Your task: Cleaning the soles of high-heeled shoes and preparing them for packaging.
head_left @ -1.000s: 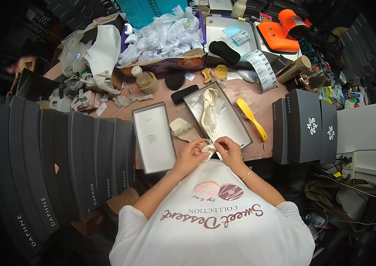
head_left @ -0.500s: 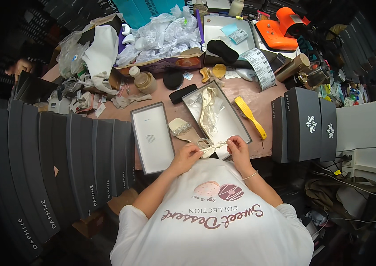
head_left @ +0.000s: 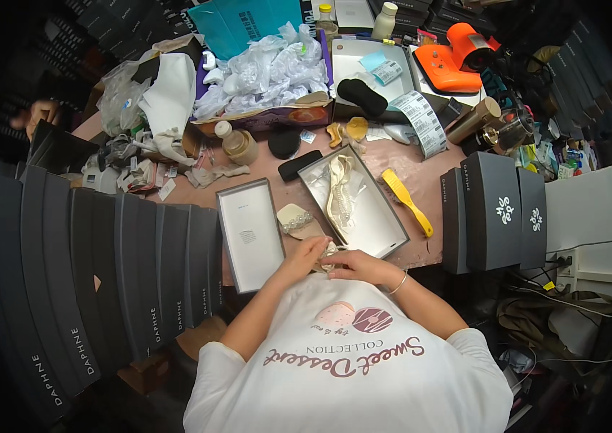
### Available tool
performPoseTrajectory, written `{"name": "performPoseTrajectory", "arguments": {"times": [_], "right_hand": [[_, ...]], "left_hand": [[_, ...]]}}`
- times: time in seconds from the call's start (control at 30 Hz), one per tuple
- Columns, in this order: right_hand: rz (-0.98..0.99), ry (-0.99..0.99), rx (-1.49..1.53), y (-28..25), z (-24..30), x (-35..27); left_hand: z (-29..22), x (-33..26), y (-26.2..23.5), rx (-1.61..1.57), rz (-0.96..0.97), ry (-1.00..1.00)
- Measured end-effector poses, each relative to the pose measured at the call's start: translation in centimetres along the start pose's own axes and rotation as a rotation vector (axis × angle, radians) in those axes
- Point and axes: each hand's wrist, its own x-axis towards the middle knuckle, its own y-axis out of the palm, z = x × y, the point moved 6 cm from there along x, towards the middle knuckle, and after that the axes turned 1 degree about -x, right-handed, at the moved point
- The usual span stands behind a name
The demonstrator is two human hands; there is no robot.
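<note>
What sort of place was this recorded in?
Probably a shoe-packing workspace: dark grey boxes stand in rows, a cream sandal lies in an open box, and a label strip lies farther back.

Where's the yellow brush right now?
In the head view, the yellow brush lies on the table to the person's right, between the open shoe box and the upright dark boxes farther right.

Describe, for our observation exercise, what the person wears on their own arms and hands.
Short, loose white fabric sleeves end around the elbows. A thin, pale, ring-shaped bracelet circles the right wrist. The left hand and right hand are gloveless.
</note>
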Motion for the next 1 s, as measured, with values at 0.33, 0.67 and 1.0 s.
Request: {"name": "performPoseTrajectory", "arguments": {"times": [0.33,0.67,1.0], "right_hand": [[-0.844,0.138,-0.291,-10.2,-10.0,9.3],[-0.732,0.281,-0.174,-9.1,-10.2,7.6],[-0.419,-0.374,-0.669,-10.6,1.0,1.5]], "left_hand": [[-2.1,0.1,0.5,0.233,-0.143,0.099],[-2.0,0.3,-2.8,-0.013,-0.317,0.136],[-5.3,4.0,-0.5,-0.5,0.159,0.026]]}}
